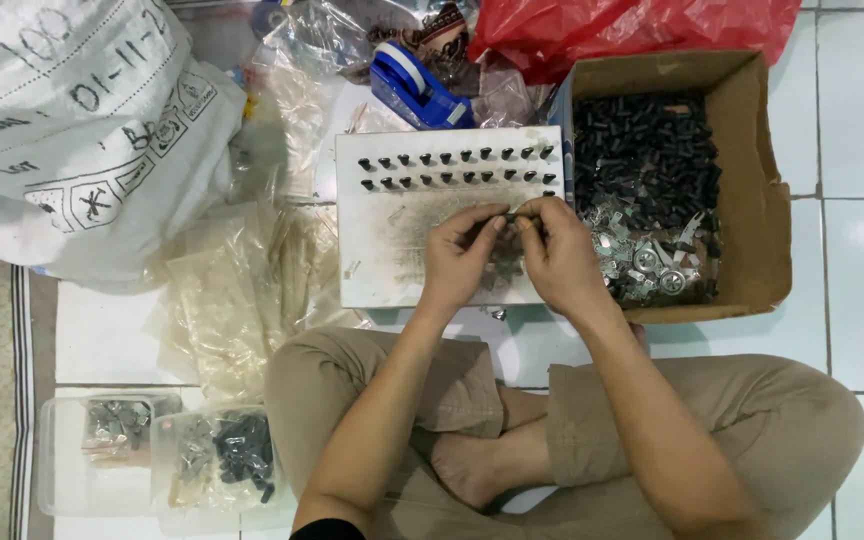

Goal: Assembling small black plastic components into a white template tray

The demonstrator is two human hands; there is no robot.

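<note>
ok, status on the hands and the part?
Left hand and right hand together pinching a small part over the white board. Two rows of black pegs set. Nothing blocking.

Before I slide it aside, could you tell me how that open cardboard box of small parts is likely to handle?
The cardboard box probably feels heavy, being loaded with black caps and metal pieces. Its walls look soft and bowed, so they may flex. Low and wide, it seems unlikely to tip.
</note>
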